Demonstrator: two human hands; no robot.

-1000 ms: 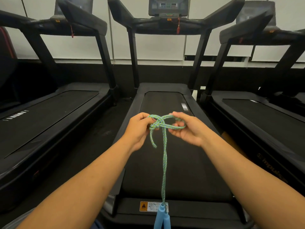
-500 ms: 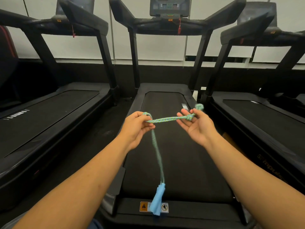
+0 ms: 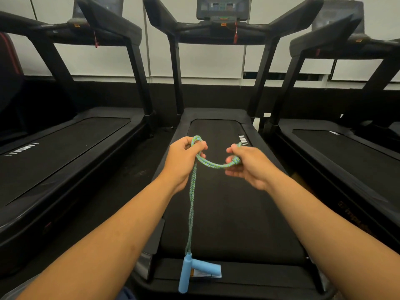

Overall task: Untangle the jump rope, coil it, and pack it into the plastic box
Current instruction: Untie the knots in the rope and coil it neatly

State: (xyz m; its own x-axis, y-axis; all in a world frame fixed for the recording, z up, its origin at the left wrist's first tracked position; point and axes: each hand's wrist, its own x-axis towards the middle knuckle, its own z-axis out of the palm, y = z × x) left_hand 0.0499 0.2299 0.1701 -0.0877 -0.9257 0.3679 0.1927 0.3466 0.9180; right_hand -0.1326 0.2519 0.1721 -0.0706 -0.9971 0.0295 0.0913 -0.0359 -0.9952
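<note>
Three treadmills stood side by side; the person faced the middle one, its console too blurred to read, and faint lettering on the right deck's side rail was also illegible. Both hands were raised over the belt so the rope hung free. The left hand clenched a loop; the right hand pinched a knot (apparently to work it loose). Two blue handles dangled over a warning sticker. No box was visible.
</note>
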